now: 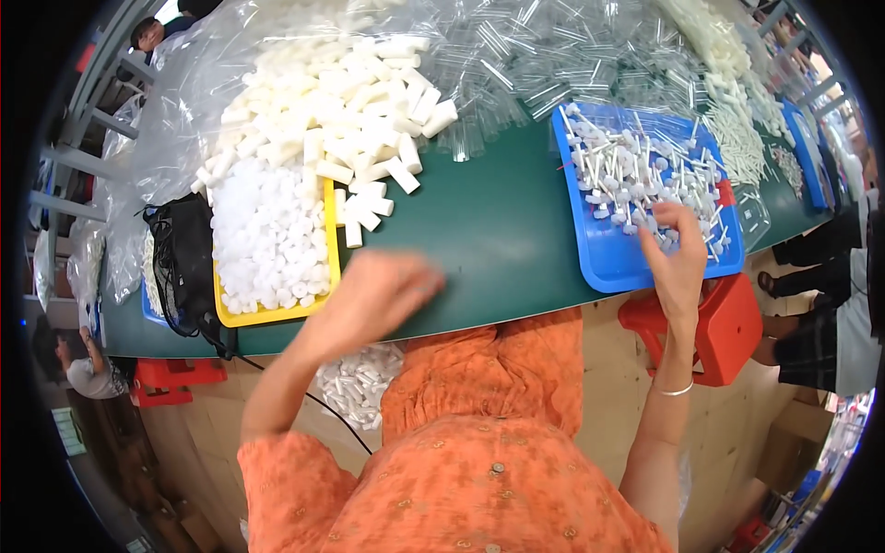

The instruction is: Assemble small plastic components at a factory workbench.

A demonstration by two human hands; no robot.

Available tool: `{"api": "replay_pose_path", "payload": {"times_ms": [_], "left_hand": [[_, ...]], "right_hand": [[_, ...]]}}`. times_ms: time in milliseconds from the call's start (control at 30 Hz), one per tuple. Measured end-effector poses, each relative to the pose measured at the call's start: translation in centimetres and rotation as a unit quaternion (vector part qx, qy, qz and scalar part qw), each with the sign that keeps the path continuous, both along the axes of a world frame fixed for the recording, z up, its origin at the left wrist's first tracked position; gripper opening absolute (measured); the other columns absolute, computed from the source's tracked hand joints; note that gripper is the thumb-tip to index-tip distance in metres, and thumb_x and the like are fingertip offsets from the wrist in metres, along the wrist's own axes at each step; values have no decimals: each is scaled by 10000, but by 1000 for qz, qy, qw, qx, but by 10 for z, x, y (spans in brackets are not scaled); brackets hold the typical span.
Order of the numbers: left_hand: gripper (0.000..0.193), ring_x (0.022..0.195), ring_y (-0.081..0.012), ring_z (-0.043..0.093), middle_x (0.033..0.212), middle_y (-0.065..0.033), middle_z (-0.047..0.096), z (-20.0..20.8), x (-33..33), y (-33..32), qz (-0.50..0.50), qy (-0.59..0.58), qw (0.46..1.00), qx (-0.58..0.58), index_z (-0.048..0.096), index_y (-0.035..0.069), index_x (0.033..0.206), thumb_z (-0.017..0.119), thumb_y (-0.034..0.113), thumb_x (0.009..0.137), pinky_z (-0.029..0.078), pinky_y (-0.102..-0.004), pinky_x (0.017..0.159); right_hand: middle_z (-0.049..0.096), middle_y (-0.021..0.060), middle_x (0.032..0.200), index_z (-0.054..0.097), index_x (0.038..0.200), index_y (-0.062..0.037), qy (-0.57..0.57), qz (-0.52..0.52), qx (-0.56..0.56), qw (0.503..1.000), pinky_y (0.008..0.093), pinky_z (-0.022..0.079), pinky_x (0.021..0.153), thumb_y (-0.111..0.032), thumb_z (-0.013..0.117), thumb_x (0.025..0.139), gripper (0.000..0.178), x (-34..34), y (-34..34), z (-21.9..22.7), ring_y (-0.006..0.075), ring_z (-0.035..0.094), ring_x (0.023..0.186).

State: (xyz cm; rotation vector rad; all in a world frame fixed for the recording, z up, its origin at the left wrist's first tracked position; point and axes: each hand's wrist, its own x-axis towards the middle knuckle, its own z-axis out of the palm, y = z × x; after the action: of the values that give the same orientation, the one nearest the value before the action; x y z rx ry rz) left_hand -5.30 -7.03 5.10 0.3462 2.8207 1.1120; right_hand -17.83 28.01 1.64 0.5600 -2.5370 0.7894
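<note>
Over the green table top, close to its front edge, my left hand (pixel 383 290) is smeared by motion. Whether its fingers hold anything does not show. It is just right of a yellow tray (pixel 334 241) full of small white plastic caps (pixel 265 241). My right hand (pixel 679 263) reaches over the front right of a blue tray (pixel 604 276). Its thumb and forefinger curve apart, near small white stemmed parts with round pale heads (pixel 629 189) heaped in that tray. No part is clearly seen in its grip.
Cream foam-like cylinders (pixel 323 101) are piled behind the yellow tray. Clear plastic tubes (pixel 553 51) cover the back. A black mesh bag (pixel 180 258) with a cord lies at left. A red stool (pixel 724 327) stands below the right edge; other people are at both sides.
</note>
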Motion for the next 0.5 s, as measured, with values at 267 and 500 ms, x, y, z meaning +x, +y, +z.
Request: {"api": "replay_pose_path", "payload": {"times_ms": [267, 500], "left_hand": [[140, 847, -300, 552, 867, -102, 576, -29, -144, -6, 129, 298, 905, -275, 621, 48, 895, 702, 56, 782, 477, -411, 709], [247, 898, -294, 533, 913, -90, 562, -42, -154, -11, 122, 310, 892, -305, 626, 57, 945, 745, 53, 730, 476, -392, 729]], "right_hand": [[620, 63, 976, 549, 1011, -9, -256, 63, -433, 862, 218, 493, 792, 83, 649, 845, 214, 56, 4, -7, 105, 614, 877], [589, 89, 1054, 593, 1122, 10, -313, 155, -559, 753, 250, 523, 734, 93, 634, 832, 305, 80, -30, -21, 141, 627, 864]]}}
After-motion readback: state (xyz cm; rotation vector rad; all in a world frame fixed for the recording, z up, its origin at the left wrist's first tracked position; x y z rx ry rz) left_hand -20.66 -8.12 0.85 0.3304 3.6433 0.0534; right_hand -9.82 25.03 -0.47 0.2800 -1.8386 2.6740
